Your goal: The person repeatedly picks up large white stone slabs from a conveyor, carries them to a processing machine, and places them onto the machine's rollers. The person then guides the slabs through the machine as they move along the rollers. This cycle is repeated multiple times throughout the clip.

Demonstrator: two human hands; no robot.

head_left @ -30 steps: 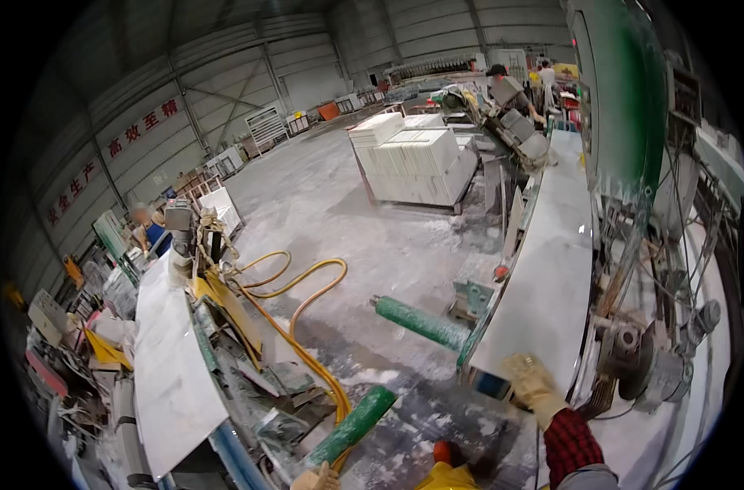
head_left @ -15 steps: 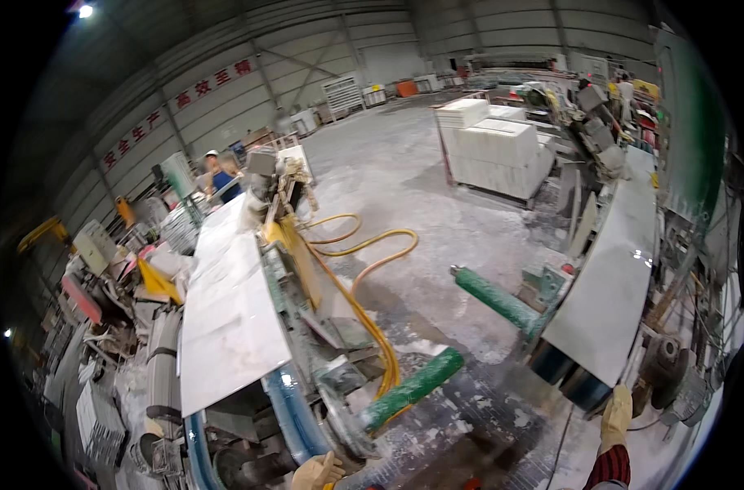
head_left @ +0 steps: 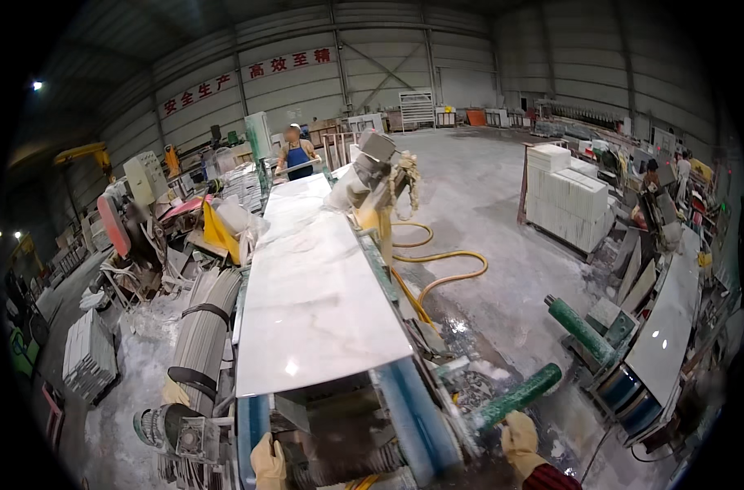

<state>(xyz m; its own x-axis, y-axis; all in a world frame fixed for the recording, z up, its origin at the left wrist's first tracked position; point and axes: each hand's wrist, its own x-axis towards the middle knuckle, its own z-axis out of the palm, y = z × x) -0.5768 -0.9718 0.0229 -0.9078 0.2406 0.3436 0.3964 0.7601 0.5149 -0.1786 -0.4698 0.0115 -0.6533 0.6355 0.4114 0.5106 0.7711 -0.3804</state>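
A long white polished stone slab (head_left: 319, 302) lies on a conveyor with blue belts (head_left: 421, 425), running away in front of me. My left hand (head_left: 268, 464), in a cream glove, is beside the near end of the left belt, its fingers stretched upward and holding nothing I can see. My right hand (head_left: 520, 443), gloved too and with a dark red striped sleeve, hangs beside the end of a green roller (head_left: 519, 398). Its fingers bend loosely, with nothing visible in them; contact with the roller cannot be made out.
A second slab (head_left: 664, 343) lies on another line at right, near a second green roller (head_left: 583, 331). Yellow hoses (head_left: 445, 257) loop across the floor. White blocks (head_left: 568, 196) stand stacked beyond. A person in a blue apron (head_left: 298, 155) is at the slab's far end.
My view has swung left, bringing the near slab toward the middle. My right hand has left the right-hand slab's end for the green roller; my left hand is now by the left belt.
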